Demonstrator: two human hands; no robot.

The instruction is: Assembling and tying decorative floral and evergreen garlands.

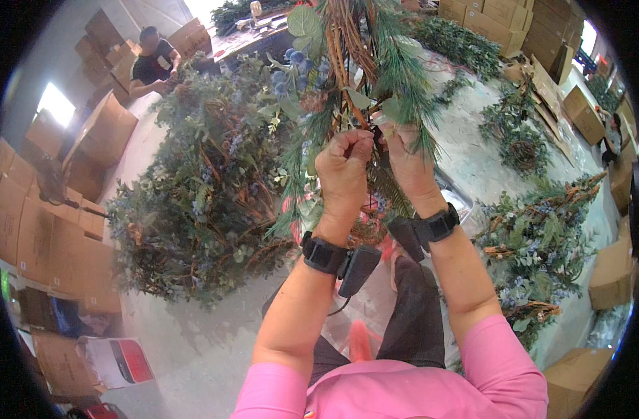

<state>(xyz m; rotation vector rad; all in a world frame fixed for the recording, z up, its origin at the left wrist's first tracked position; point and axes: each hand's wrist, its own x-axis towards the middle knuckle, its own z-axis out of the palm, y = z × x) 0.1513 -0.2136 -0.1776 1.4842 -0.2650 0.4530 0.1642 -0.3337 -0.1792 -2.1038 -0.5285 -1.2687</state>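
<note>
In front of me hangs a greenery arrangement of brown twigs (339,52), long green pine needles (411,80), broad leaves and blue berries (300,63). My left hand (344,167) is closed in a pinch at the lower part of the twigs. Close beside it, my right hand (409,167) has its fingers bent at the same spot, partly covered by leaves and needles. Whatever the fingertips grip is too small to make out. Each wrist wears a black strap with a dark block.
A big heap of berry greenery (207,188) lies to the left, with more greenery bundles (543,237) at the right. Cardboard boxes (47,237) line both sides. A person in a dark shirt (154,64) works at the far left; another stands at the far right.
</note>
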